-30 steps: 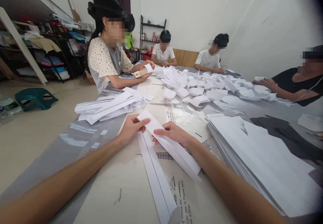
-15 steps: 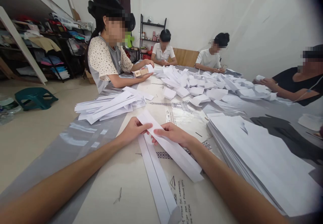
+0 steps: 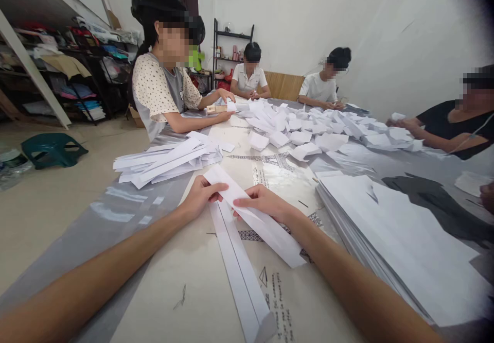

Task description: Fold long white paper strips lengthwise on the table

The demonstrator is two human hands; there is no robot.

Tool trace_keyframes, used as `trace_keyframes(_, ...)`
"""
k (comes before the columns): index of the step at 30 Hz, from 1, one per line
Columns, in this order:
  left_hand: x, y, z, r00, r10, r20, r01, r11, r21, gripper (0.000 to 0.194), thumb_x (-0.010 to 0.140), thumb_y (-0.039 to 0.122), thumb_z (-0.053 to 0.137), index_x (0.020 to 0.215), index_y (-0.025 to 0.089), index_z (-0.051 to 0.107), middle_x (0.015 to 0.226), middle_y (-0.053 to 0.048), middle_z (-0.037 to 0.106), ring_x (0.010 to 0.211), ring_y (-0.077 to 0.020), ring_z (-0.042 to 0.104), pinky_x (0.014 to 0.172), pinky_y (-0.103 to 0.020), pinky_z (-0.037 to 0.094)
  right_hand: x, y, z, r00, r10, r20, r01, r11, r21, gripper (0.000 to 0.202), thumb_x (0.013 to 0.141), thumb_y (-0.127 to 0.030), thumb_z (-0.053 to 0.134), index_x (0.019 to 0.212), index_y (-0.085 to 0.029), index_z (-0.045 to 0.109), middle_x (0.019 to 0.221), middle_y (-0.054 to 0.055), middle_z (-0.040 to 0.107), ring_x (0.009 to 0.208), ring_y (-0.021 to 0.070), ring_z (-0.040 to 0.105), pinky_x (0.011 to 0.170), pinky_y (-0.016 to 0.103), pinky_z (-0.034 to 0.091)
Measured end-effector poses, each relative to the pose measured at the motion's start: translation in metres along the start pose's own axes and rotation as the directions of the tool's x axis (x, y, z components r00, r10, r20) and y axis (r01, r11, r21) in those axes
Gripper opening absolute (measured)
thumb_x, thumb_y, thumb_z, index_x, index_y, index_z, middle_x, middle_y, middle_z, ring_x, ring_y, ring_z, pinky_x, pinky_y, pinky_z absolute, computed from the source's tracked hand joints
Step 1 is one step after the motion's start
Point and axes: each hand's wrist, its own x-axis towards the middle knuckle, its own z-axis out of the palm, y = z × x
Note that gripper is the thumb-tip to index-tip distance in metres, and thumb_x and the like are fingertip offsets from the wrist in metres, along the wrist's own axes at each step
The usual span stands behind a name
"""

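Both hands grip one white paper strip (image 3: 266, 224), which slants from upper left to lower right above the table. My left hand (image 3: 203, 193) pinches its upper end, thumb on top. Farther along the same strip, my right hand (image 3: 264, 201) holds it with the thumb on top and fingers beneath. Under the hands lies a second, longer white paper strip (image 3: 235, 266) with a dark line down its length; its near end is curled up. Whether the two strips are joined under my fingers is hidden.
A pile of paper strips (image 3: 170, 160) lies to the left. Many folded white papers (image 3: 301, 137) cover the far table. A stack of white sheets (image 3: 401, 240) stands at right. Several people sit around; the nearest person (image 3: 165, 85) holds a wooden block (image 3: 216, 109). A green stool (image 3: 54, 147) is on the floor.
My left hand has shifted slightly left and up with the strip's end. The strip's lower end has risen a little. The nearest person's hands and block have lowered slightly.
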Motion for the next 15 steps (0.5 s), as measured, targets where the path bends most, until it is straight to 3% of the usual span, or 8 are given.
trace_keyframes(4,-0.0028,0.0043,0.0029,0.999,-0.006,0.052,0.003,0.998,0.056,0.033,0.081,0.039,0.072,0.064,0.014,0.061,0.054,0.001,0.055,0.048,-0.008,0.041,0.048,-0.022,0.03,0.0014,0.0023,-0.0021,1.0,0.006,0.013,-0.006,0.999,0.031,0.028,0.079,-0.048,0.077,0.083,-0.02,0.08,0.085,0.006,0.078,0.073,0.0201,0.069,0.067,0.03,0.053)
trace_keyframes(7,-0.0053,0.0091,0.0056,0.996,-0.017,0.093,0.009,0.996,0.084,0.038,0.08,0.042,0.073,0.06,0.015,0.056,0.05,0.004,0.048,0.049,-0.0081,0.041,0.049,-0.022,0.031,0.0006,0.0014,-0.0018,1.0,-0.007,0.01,0.007,1.0,0.029,0.028,0.08,-0.048,0.077,0.083,-0.02,0.08,0.084,0.006,0.078,0.071,0.0185,0.068,0.066,0.029,0.053)
trace_keyframes(15,-0.0011,0.0013,0.0015,1.0,0.02,0.022,-0.021,0.999,0.042,0.034,0.082,0.039,0.073,0.064,0.013,0.06,0.053,0.002,0.054,0.046,-0.0061,0.037,0.047,-0.021,0.03,-0.0015,-0.0036,0.0003,0.999,0.041,-0.003,-0.041,0.991,0.126,0.029,0.079,-0.048,0.078,0.085,-0.019,0.08,0.087,0.007,0.078,0.071,0.0196,0.07,0.061,0.028,0.054)
